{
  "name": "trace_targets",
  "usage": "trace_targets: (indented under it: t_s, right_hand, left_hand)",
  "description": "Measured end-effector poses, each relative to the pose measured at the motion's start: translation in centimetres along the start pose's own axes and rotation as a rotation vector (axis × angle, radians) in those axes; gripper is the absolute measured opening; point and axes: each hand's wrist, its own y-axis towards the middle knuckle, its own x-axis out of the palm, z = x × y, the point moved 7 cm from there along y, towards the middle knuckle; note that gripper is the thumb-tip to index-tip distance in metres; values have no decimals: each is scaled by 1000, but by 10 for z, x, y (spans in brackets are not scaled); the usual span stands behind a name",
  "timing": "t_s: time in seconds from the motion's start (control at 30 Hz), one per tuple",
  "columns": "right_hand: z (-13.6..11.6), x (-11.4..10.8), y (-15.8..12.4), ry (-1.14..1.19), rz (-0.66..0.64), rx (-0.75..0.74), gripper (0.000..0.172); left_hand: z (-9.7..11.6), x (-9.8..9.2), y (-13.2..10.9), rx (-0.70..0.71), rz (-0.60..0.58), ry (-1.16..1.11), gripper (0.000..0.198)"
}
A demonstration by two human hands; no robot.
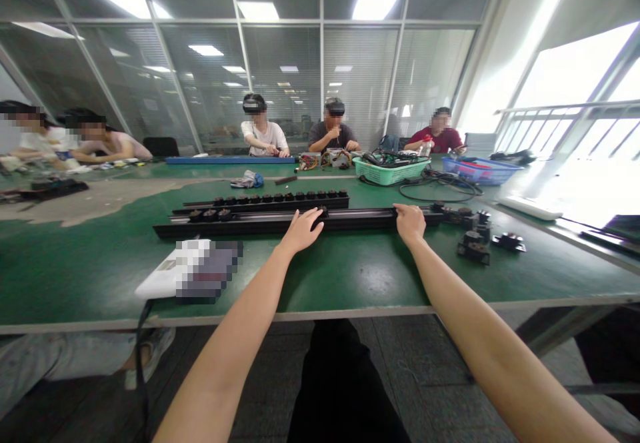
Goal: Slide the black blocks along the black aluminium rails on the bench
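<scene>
While the left hand [301,231] lies spread on a black aluminium rail [240,224] and the right hand [410,223] curls over it, the bench's front edge [320,314] lies well off; a green basket [387,175] holds black cables, a blue basket [500,171] red pieces

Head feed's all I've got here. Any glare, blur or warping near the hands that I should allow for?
Head view: the window on the right blows out to white, with glare along the green workbench; the wide lens visibly bows the black rail; the left hand and right hand look fairly sharp; pixelation hides part of the white device.
</scene>
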Motion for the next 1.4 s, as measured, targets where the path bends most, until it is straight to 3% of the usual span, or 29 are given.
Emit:
trace_targets:
  t_s: [0.77,1.4]
  right_hand:
    - [-16,-1,-5,-154,-68,-28,45]
    - [-11,1,-5,-232,-80,-12,50]
  left_hand:
    - [-1,2,2,-1,0,4,53]
    - [-1,3,2,2,6,0,53]
